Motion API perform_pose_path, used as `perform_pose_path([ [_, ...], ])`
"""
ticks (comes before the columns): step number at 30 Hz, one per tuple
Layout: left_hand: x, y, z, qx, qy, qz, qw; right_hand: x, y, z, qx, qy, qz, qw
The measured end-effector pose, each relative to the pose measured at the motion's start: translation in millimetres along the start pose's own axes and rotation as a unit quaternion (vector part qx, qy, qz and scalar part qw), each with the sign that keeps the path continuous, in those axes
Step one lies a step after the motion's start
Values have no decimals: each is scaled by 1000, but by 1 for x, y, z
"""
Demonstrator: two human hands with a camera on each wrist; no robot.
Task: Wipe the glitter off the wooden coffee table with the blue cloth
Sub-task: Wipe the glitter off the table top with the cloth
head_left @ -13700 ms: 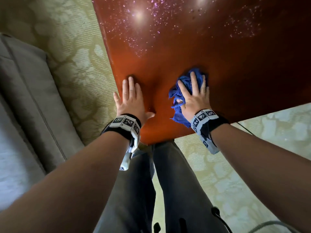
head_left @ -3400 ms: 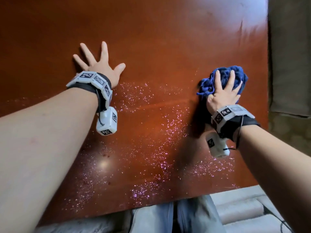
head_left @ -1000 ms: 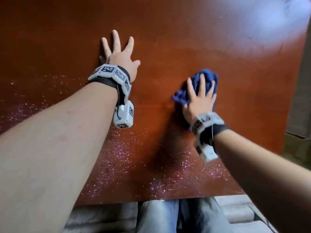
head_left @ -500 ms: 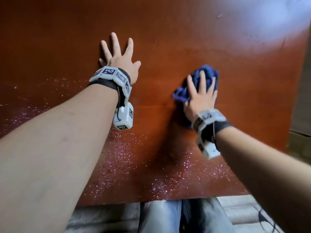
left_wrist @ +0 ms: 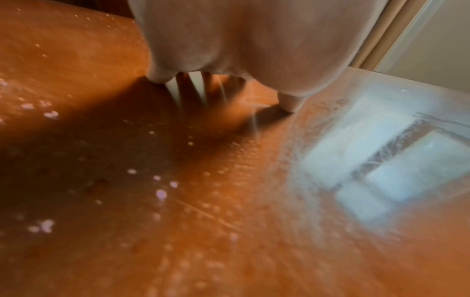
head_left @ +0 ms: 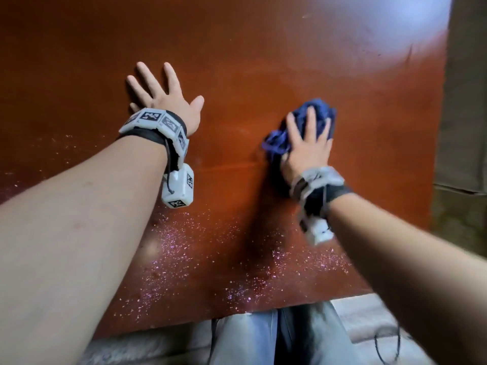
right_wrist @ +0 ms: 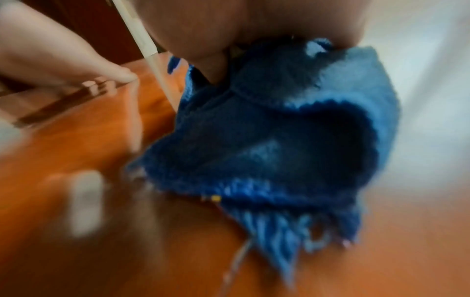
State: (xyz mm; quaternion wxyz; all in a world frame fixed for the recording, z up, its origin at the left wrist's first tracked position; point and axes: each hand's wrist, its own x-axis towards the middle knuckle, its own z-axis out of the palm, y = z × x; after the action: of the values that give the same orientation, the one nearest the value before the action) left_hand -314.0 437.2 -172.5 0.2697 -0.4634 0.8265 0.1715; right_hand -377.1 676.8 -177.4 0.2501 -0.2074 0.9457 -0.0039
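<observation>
Left side: the left hand [head_left: 168, 101] lies flat on the wooden coffee table [head_left: 263, 61], fingers straight and spread, holding nothing. Its wrist carries a band with black-and-white markers [head_left: 158, 122] and a small white box [head_left: 179, 189] hanging below it.

Centre: pink glitter [head_left: 184, 248] is scattered over the near part of the table, from the left edge across to below the right wrist. It is densest along the near edge. The far part of the table shows almost none.

Right side: the right hand [head_left: 307, 148] presses down on the bunched blue cloth [head_left: 316, 114], fingers extended over the top of it. The cloth sits on the table right of centre, well apart from the left hand, beyond the glitter. The right wrist view is blurred; it shows the cloth [right_wrist: 279, 140] under the palm, with a frayed fringe touching the wood.
</observation>
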Motion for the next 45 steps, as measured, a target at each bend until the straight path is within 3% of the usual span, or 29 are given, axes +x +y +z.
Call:
perform_pose_path([
  [4,-15,20,14,-6,8,-6,1000,35,-13,-20,-1,-20,23,1000],
  [8,-20,23,21,-4,15,-9,1000,-22,-30,16,6,-42,-122,992],
  [10,-21,30,22,1,15,-19,1000,-40,-5,24,17,-50,-135,989],
  [16,-59,64,50,15,-6,40,999,4,107,-21,-2,-13,21,1000],
  [19,-82,81,69,25,-18,66,997,23,104,-27,-3,-10,65,998],
  [21,-88,86,75,27,-22,64,997,12,85,-17,-1,-9,36,999],
  [23,-89,88,76,34,-19,58,998,-19,75,2,0,-24,-48,999],
  [27,-89,90,77,49,-11,32,998,-84,100,30,2,-54,-135,989],
  [29,-95,99,81,54,-12,21,998,-82,135,24,0,-36,-111,993],
  [32,-112,114,94,48,-22,24,998,-41,177,-2,4,-8,-6,1000],
  [36,-126,125,108,43,-22,26,999,-14,160,-13,14,8,55,998],
  [41,-129,136,105,42,-21,-9,999,-78,145,26,21,-15,-113,993],
  [45,-143,170,112,34,-26,-24,999,-104,204,25,37,-31,-92,995],
])
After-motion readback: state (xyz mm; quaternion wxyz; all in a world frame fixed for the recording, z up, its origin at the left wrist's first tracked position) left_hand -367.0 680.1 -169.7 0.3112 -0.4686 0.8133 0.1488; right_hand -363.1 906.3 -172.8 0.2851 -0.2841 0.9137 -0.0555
